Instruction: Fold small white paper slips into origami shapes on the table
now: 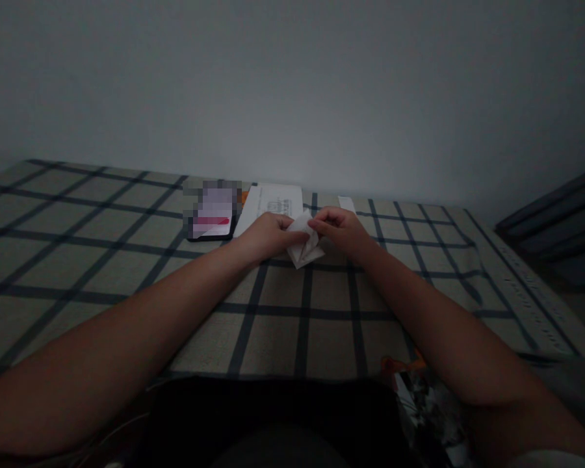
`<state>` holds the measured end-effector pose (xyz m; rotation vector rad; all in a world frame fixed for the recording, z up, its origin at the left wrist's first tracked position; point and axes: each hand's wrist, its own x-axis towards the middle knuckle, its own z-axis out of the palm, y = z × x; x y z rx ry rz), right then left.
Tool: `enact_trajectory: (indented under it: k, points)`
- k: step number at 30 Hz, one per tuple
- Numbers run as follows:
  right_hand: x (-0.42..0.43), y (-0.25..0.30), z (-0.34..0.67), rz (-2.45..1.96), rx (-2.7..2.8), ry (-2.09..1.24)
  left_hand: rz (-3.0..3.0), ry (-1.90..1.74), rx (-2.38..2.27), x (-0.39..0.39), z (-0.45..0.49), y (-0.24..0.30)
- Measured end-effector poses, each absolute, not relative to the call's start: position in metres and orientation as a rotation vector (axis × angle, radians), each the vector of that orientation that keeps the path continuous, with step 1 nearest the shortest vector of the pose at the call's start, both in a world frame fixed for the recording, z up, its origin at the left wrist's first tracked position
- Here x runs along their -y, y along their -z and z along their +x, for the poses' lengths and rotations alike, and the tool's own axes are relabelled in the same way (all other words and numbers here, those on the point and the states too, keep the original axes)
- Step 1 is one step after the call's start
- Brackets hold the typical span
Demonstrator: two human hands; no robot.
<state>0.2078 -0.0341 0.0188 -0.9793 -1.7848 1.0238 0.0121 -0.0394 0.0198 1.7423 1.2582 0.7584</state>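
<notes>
Both hands meet over a small folded white paper [306, 246] held just above the checked tablecloth [127, 260]. My left hand [266, 235] pinches the paper's left side with curled fingers. My right hand [338, 229] grips its upper right corner, fingers closed. The paper is creased into angled flaps, its lower tip near the cloth.
A white printed sheet [273, 203] lies behind the hands, with a dark-edged blurred card or phone [212, 214] to its left. A small white slip [346, 203] lies by the wall. Colourful packaging [419, 390] sits at the near right edge. A plain wall rises behind the table.
</notes>
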Motion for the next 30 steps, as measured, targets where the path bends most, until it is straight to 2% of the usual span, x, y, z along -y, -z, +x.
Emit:
enact_trajectory:
  k: [10, 19, 30]
  points:
    - [0.0318, -0.0177, 0.2102, -1.008, 1.731, -1.175, 1.769, -0.704, -1.226, 0.0395, 0.0120, -0.0205]
    - [0.0339, -0.0165, 0.2073, -1.030, 1.798, -0.961, 1.826, -0.711, -1.226, 0.0417, 0.0131, -0.0190]
    - [0.0372, -0.0166, 0.2024, -1.045, 1.812, -0.904, 1.862, -0.666, -1.240, 0.0410, 0.0113, -0.0184]
